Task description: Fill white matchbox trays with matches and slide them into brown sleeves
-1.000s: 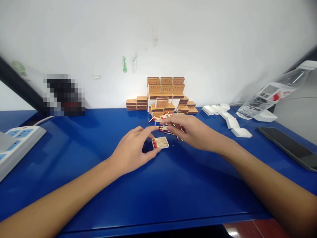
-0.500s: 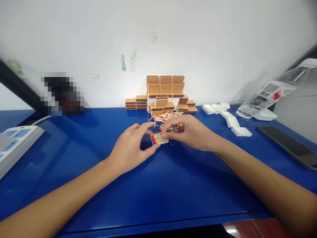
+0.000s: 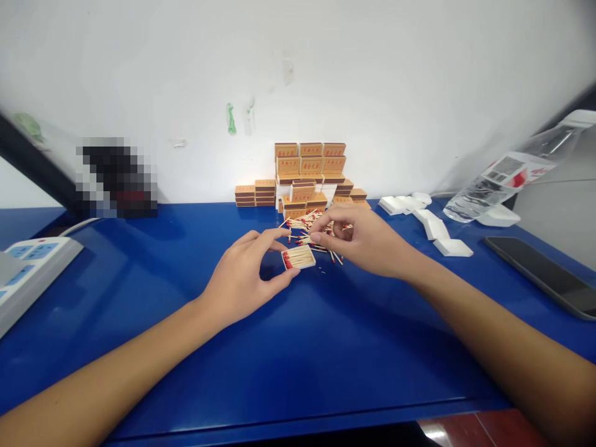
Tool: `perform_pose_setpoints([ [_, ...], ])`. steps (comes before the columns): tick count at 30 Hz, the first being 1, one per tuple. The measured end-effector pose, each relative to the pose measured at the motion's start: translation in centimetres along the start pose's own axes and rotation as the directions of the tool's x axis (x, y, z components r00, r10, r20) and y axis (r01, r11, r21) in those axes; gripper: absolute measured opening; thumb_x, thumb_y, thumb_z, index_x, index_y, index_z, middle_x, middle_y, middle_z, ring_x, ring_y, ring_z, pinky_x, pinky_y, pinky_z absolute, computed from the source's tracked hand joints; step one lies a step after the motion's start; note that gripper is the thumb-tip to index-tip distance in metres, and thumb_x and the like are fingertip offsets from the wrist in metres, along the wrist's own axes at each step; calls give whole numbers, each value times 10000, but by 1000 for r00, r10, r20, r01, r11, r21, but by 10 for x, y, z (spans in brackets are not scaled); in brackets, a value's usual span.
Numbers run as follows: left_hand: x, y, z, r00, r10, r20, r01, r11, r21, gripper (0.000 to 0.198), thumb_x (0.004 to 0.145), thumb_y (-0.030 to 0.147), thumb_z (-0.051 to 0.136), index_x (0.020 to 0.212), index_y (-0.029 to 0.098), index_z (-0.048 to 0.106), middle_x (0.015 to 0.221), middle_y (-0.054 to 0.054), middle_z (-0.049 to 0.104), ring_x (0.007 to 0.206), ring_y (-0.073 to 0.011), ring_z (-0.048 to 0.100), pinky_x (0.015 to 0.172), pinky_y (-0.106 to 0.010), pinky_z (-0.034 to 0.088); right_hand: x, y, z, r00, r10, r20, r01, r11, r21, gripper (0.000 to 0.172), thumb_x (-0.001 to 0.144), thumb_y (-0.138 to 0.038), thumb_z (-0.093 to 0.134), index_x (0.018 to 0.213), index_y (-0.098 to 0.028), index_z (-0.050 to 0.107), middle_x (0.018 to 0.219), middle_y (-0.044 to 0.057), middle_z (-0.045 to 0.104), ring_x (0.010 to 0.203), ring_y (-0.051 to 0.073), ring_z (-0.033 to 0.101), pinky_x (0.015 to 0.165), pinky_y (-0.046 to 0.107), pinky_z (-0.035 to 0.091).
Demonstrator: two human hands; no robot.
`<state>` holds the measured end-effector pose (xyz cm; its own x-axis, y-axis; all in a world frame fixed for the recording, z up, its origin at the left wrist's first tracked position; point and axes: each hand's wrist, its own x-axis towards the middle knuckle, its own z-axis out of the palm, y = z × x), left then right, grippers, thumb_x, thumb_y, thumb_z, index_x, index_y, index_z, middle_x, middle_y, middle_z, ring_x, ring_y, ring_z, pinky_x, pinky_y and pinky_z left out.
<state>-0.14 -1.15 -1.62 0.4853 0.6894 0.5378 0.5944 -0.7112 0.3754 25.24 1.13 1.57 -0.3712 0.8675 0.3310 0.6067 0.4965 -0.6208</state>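
Observation:
A small open white tray of red-tipped matches (image 3: 298, 257) lies on the blue table (image 3: 288, 360). My left hand (image 3: 245, 276) grips it between thumb and forefinger at its left end. My right hand (image 3: 361, 239) hovers just right of the tray, over a loose heap of matches (image 3: 307, 226), fingers curled in a pinch; a match or two may be between its fingertips, but I cannot make that out.
Stacked orange matchboxes (image 3: 310, 174) stand against the white wall. Several white inner trays (image 3: 433, 226) lie to the right, beside a plastic bottle (image 3: 505, 180) and a dark phone (image 3: 542, 273). A power strip (image 3: 25, 267) sits at the left edge.
My right hand went from the heap to the tray, then drew back over the heap. The left hand kept hold of the tray, which shifted slightly away from me.

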Motion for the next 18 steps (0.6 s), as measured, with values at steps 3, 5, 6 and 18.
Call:
perform_pose_setpoints([
  [3,1,0,-2,1000,6,31,-6,1000,-2,515,919,287,797,1375,252,562,1119,3,804,1062,-244,700,952,-408,564,3,8,-8,999,-40,-27,35,988,-154,172,961,-318,669,877,-196,756,856,31,721,636,130,504,622,307,368],
  [5,2,-1,-2,998,6,62,-6,1000,-3,492,920,304,796,1358,248,577,1101,3,803,1039,-243,699,939,-409,563,4,13,-13,999,-47,23,51,967,-251,148,954,-256,651,857,-197,746,812,26,726,670,145,551,647,307,384],
  [6,2,-1,-2,998,-2,61,3,1000,-4,488,920,307,796,1354,249,581,1098,4,802,1039,-242,698,938,-407,563,5,15,-15,997,-29,75,49,958,-284,148,948,-233,646,842,-198,743,793,24,730,680,151,572,652,306,391],
  [18,7,-15,-9,997,-48,68,44,997,59,536,914,350,796,1395,254,579,1118,0,808,1071,-250,707,945,-407,555,1,14,-17,952,180,248,-28,857,-515,137,955,-263,671,842,-196,707,893,62,755,759,188,632,660,313,395],
])
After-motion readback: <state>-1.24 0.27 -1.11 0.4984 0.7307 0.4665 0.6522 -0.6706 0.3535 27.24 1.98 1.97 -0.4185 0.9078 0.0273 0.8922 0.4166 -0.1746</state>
